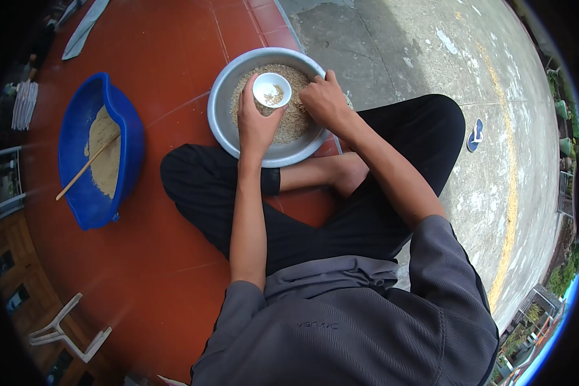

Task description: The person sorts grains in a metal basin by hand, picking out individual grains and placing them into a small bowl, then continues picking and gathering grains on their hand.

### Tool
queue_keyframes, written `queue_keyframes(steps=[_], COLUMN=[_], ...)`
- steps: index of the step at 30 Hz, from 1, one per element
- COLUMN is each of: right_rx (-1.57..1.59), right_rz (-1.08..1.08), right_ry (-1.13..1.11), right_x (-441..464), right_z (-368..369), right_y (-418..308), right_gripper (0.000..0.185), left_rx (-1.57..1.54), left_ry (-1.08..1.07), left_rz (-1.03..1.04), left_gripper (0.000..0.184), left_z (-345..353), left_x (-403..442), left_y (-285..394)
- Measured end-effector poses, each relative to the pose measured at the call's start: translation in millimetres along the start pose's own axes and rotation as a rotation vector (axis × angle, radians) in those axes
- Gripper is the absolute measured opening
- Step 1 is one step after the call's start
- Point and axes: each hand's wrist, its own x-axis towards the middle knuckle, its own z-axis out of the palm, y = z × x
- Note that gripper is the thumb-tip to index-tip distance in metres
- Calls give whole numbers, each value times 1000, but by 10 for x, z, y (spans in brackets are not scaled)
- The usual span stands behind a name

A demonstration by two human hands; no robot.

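Note:
A round metal basin (222,138) sits in front of my crossed legs, with pale grain (289,128) inside. Over the basin, my left hand (256,125) is wrapped round a small white bowl (262,82). Some brownish grains (274,96) lie in the bottom of that bowl. My right hand (328,101) is closed in a fist at the basin's right side, above the grain and close to the rim. Its fingertips face away from me, so whatever they hold, if anything, is hidden.
On the red tiled floor (167,289) to the left stands a blue plastic basin (132,128) with tan powder and a wooden stick (83,172) leaning in it. A blue sandal (474,135) lies on the concrete to the right, near a yellow strip (511,193).

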Motion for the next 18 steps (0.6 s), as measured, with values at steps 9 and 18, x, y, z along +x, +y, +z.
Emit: queue_keyframes(steps=[9,18], right_rx=[961,934], right_rz=[173,276], right_ry=[121,177], right_x=[145,128], right_z=[-727,-590], right_y=[133,211], right_gripper=[16,21], left_rx=[-8,-12], left_ry=[-47,-41], left_rz=[-30,7], left_gripper=[88,87], left_z=[2,14], left_x=[-5,-3], left_y=[57,60])
